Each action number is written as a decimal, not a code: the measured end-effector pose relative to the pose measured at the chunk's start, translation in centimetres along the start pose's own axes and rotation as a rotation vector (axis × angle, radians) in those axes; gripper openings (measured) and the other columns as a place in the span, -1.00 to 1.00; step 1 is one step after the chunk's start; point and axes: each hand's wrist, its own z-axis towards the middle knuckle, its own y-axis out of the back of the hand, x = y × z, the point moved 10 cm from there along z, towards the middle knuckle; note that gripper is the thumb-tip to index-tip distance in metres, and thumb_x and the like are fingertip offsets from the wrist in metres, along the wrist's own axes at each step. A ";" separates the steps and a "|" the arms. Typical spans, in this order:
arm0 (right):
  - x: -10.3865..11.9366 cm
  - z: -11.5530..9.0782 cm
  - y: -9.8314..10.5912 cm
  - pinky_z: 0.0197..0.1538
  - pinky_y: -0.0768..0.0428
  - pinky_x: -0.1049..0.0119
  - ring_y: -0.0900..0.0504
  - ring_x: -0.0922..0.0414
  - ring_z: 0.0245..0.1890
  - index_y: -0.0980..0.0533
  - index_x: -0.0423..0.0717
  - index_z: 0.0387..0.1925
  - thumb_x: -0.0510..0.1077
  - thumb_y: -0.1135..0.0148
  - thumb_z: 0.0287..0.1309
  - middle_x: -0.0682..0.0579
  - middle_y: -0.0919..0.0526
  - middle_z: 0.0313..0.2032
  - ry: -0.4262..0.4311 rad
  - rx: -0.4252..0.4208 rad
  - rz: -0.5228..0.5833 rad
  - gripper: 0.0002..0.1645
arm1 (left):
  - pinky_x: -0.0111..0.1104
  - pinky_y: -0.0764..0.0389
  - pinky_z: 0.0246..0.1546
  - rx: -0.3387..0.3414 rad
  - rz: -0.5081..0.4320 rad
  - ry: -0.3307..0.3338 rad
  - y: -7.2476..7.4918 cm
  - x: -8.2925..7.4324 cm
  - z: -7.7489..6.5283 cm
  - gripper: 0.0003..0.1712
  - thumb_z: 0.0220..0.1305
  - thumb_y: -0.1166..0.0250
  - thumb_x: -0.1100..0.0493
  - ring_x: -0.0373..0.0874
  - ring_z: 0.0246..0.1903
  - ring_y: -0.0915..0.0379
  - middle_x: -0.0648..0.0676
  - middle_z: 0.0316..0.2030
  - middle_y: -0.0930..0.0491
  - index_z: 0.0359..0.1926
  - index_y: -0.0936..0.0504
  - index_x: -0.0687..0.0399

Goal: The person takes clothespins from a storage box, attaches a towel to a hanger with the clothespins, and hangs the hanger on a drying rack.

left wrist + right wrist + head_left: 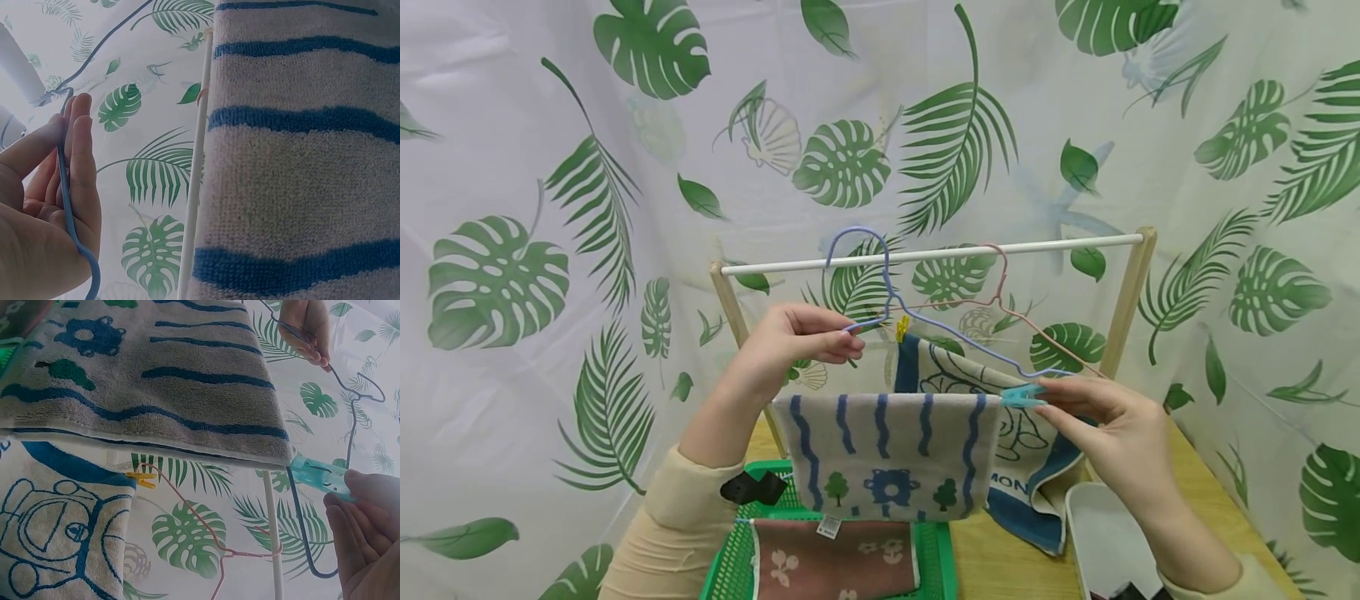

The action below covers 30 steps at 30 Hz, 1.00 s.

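Note:
My left hand (808, 337) pinches one arm of a blue wire hanger (943, 325) between thumb and fingers. A light towel (887, 454) with wavy blue stripes, a blue flower and green trees hangs folded over the hanger's lower bar. At the towel's right end, my right hand (1112, 425) pinches a light-blue clothespin (319, 477), whose tip meets the towel's top corner. Behind it, another towel (1026, 467) with blue borders and a line drawing hangs from a pink hanger (1060, 337), with a yellow clothespin (142, 480) at its corner.
A white rod (805, 265) on wooden posts stands behind the hands. Below sits a green basket (943, 554) with a reddish-brown floral towel (835, 558) in it. At the right, a white tray (1101, 525) rests on the wooden table (1007, 575).

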 end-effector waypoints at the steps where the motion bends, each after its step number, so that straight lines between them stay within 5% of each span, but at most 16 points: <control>1: 0.1 0.0 0.0 -0.22 -0.69 0.66 -0.77 0.53 -0.30 -0.79 -0.30 -0.15 -0.62 -0.52 -0.06 0.48 -0.81 -0.23 0.017 -0.004 -0.001 -0.60 | -0.30 -0.84 -0.10 0.003 0.001 0.002 -0.1 0.0 0.0 -0.72 0.48 -0.27 0.41 -0.25 -0.28 -0.82 -0.17 -0.35 -0.84 0.09 -0.66 0.59; 7: 0.6 -0.3 0.1 -0.25 -0.65 0.71 -0.72 0.60 -0.29 -0.82 -0.24 -0.21 -0.64 -0.56 -0.16 0.48 -0.79 -0.21 0.099 -0.025 -0.075 -0.56 | -0.32 -0.84 -0.11 0.016 -0.004 -0.002 -0.3 0.0 -0.1 -0.73 0.48 -0.26 0.41 -0.26 -0.27 -0.82 -0.17 -0.34 -0.84 0.08 -0.68 0.57; 14: 2.1 -0.6 -0.3 -0.23 -0.61 0.77 -0.62 0.73 -0.21 -0.83 -0.15 -0.28 -0.58 -0.64 -0.24 0.01 -0.88 -0.30 0.215 -0.018 -0.218 -0.56 | -0.29 -0.85 -0.10 0.031 0.004 -0.004 -0.6 0.3 -0.3 -0.73 0.48 -0.26 0.42 -0.26 -0.27 -0.83 -0.17 -0.34 -0.85 0.08 -0.67 0.58; 19: 2.7 -0.9 -0.9 -0.20 -0.60 0.78 -0.58 0.77 -0.14 -0.84 -0.09 -0.27 -0.54 -0.67 -0.28 0.00 -0.89 -0.29 0.299 0.015 -0.299 -0.53 | -0.30 -0.84 -0.10 0.045 0.023 0.000 -1.2 0.2 -0.5 -0.73 0.47 -0.28 0.42 -0.25 -0.26 -0.83 -0.14 -0.33 -0.85 0.07 -0.68 0.57; 26: 3.7 -1.1 -1.5 -0.20 -0.65 0.69 -0.85 0.16 -0.32 -0.83 -0.04 -0.25 -0.46 -0.71 -0.29 0.07 -0.89 -0.27 0.395 0.040 -0.450 -0.53 | -0.31 -0.84 -0.10 0.058 0.045 0.009 -1.8 0.2 -0.6 -0.75 0.48 -0.28 0.42 -0.25 -0.27 -0.82 -0.09 -0.31 -0.86 0.07 -0.70 0.54; 30: 4.0 -1.2 -1.9 -0.29 -0.70 0.54 -0.85 0.08 -0.36 -0.83 -0.05 -0.25 -0.45 -0.69 -0.26 0.05 -0.89 -0.28 0.416 0.062 -0.511 -0.56 | -0.31 -0.84 -0.11 0.095 0.059 0.000 -2.4 -0.3 -0.8 -0.74 0.48 -0.26 0.43 -0.24 -0.27 -0.82 -0.03 -0.31 -0.86 0.07 -0.70 0.55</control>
